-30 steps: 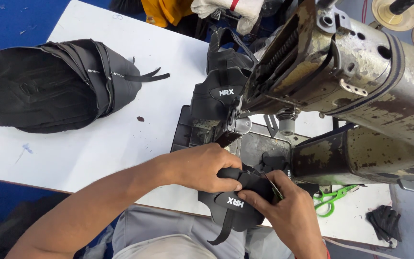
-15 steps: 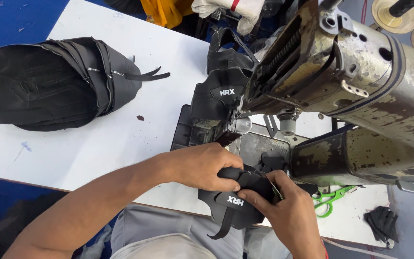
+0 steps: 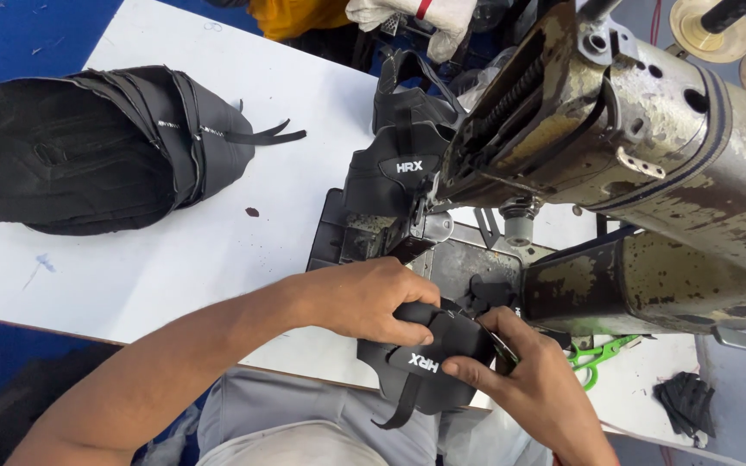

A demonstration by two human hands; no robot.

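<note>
My left hand (image 3: 364, 298) and my right hand (image 3: 524, 380) both grip a black shoe-upper piece (image 3: 429, 358) with a small white logo, held at the table's near edge just in front of the sewing machine's post. A narrow black strap hangs down from the piece. My left fingers curl over its top edge; my right thumb and fingers pinch its right side. Several finished black pieces (image 3: 403, 160) are strung behind the needle area of the worn, yellowed sewing machine (image 3: 649, 129).
A stack of black upper pieces (image 3: 88, 151) lies at the left of the white table (image 3: 218, 250). Green scissors (image 3: 597, 354) and a small black scrap pile (image 3: 688, 401) lie at the right. Thread spools (image 3: 718, 30) stand at top right.
The piece in my hands has been turned slightly, so its logo now sits nearer my right thumb. Both hands have stayed in the same place.
</note>
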